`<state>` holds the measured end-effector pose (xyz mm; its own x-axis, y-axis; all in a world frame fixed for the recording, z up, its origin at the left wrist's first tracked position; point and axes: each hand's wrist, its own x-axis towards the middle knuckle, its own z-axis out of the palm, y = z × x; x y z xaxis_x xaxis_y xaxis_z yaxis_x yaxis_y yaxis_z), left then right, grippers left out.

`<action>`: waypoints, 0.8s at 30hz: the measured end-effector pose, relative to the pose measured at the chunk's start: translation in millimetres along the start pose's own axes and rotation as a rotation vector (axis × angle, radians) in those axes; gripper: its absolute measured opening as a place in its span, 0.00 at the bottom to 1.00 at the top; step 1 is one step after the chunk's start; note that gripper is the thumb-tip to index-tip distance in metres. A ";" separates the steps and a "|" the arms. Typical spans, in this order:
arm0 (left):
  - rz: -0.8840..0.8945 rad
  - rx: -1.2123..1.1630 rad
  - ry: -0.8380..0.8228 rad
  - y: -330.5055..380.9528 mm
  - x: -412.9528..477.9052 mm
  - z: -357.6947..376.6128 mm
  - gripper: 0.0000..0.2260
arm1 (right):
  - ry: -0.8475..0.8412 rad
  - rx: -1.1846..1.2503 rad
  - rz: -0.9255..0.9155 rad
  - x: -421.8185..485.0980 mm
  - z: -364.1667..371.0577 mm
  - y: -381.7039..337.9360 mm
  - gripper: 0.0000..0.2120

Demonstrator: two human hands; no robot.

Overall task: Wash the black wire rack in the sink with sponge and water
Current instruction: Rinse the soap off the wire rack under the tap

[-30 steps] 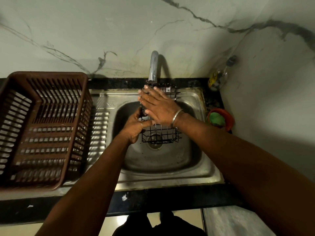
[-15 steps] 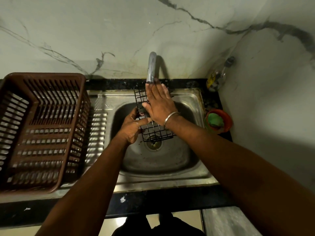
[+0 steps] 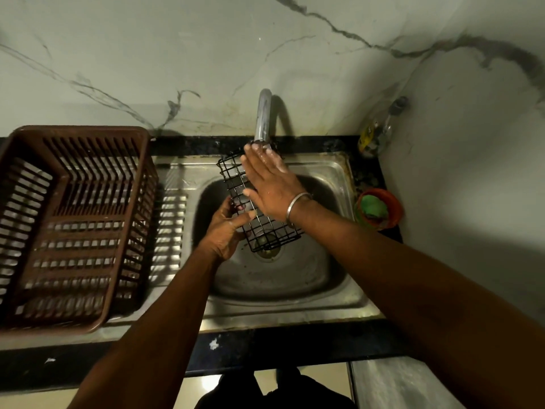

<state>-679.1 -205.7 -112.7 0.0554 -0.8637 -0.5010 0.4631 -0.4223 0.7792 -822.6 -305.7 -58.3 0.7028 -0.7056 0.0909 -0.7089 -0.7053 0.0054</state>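
At the sink (image 3: 339, 172), you hold the black wire rack (image 3: 234, 178) tilted over the basin, far end under the tap (image 3: 263, 119) at the back edge. Your left hand (image 3: 224, 231) grips its left side; your right hand (image 3: 271, 187) lies flat, fingers straight, on the wires. Judged: rinsing under way. The green pad (image 3: 373, 206), seemingly the sponge, lies unused beside the sink's right edge.

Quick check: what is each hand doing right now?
Left hand: grips the black wire rack by its left edge.
Right hand: open, straight fingers lying flat on the rack.
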 end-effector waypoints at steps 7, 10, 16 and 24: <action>-0.004 0.014 -0.016 0.8 0.6 -1.1 0.48 | -0.015 0.029 -0.022 2.1 0.5 -17.1 0.33; 0.002 0.026 -0.009 0.7 -1.5 -1.8 0.45 | -0.004 0.039 0.040 7.6 -0.9 -18.3 0.35; -0.036 -0.015 0.032 -11.0 -8.4 -10.2 0.46 | -0.021 0.074 0.088 28.2 -10.4 -13.7 0.38; -0.011 -0.050 0.030 -11.7 -7.3 -11.8 0.43 | -0.046 -0.046 -0.175 36.2 -11.3 -15.8 0.35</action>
<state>-674.5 -191.2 -122.6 0.0767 -0.8502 -0.5209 0.5075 -0.4164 0.7543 -786.6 -319.4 -43.9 0.8166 -0.5758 0.0392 -0.5771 -0.8142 0.0630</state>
